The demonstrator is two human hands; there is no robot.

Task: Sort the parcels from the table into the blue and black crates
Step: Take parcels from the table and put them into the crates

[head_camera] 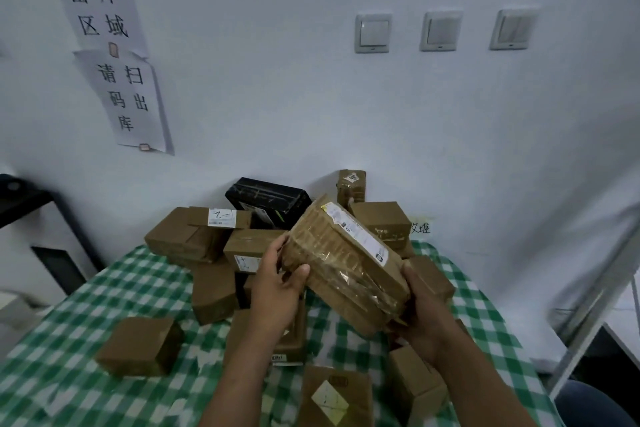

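While left hand (277, 291) and right hand (422, 319) curl fingers round a crinkly tape-wrapped cardboard parcel (346, 263), tilted above checked cloth (69, 374)

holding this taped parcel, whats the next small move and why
Probably turn the parcel so its white label faces you: the left hand and right hand hold it above the table, the label is angled away, no crate in view.

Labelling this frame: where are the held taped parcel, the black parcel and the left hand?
held taped parcel (343, 263): head view, taped brown side.
black parcel (267, 197): head view, top face.
left hand (277, 284): head view, back of hand.
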